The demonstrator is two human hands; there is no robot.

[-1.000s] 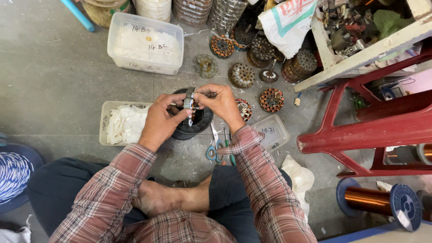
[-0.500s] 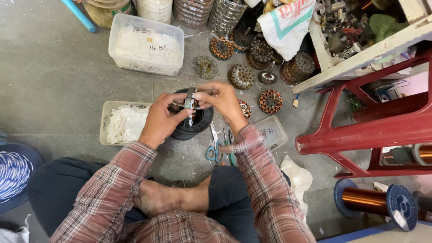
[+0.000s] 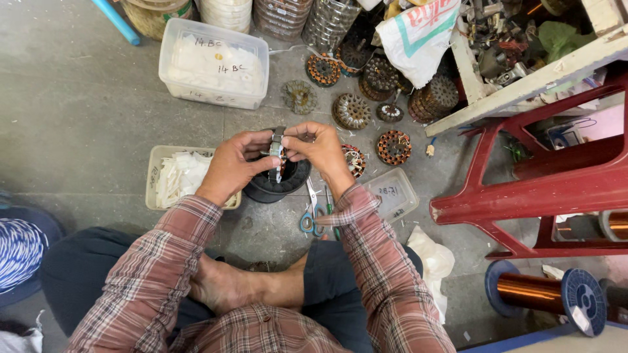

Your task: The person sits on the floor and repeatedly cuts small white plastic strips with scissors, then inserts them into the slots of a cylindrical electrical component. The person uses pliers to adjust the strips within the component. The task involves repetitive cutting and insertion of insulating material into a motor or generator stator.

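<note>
Both of my hands hold a small round metal motor core (image 3: pixel 277 151) edge-on above a black round spool (image 3: pixel 275 184) on the concrete floor. My left hand (image 3: pixel 234 165) grips the core from the left. My right hand (image 3: pixel 319 149) pinches its upper right side with thumb and fingers. An open tray of white paper slips (image 3: pixel 178 178) lies just left of my left hand. Scissors with blue handles (image 3: pixel 311 210) lie on the floor under my right wrist.
Several wound and bare motor cores (image 3: pixel 353 110) lie scattered beyond my hands. A lidded clear box (image 3: pixel 214 63) stands at the back left, a small clear lid (image 3: pixel 392 193) to the right. A red plastic stool (image 3: pixel 523 189) and a copper wire spool (image 3: pixel 543 293) stand at right.
Both hands have stayed on the core in nearly the same place; my right fingers have shifted slightly along its top edge.
</note>
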